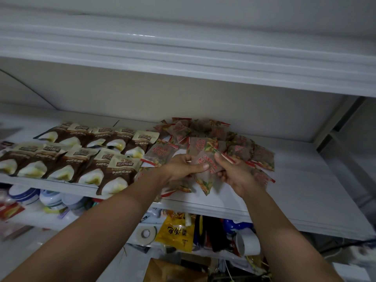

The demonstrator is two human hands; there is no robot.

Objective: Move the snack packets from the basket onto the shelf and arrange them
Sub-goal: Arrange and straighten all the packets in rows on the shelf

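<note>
Hands meet over the wide white shelf (305, 190), near the middle of its front edge. The left hand (183, 167) and the right hand (236, 171) both pinch one see-through snack packet with red letters (205, 159). The fingers (183, 159) and thumbs curl on its two sides and hold it just above the shelf. Behind it and toward the right, more see-through packets with red trim (203, 129) lie in a loose heap, some on top of others and some tilted. On the left part of the shelf, flat brown and cream snack packets (81, 159) lie in two neat rows that overlap like roof tiles and reach the front edge. The basket is not in view. This looks like the arranging step for the red-letter packets: many are on the shelf but not tidy yet. The next move likely calls for laying the held packet flat near the front edge, beside the brown rows, then lining up the heap one by one. The packets look thin and slippery, so they may slide over each other. A yellow plastic bag (177, 233) sits on the lower shelf below.
</note>
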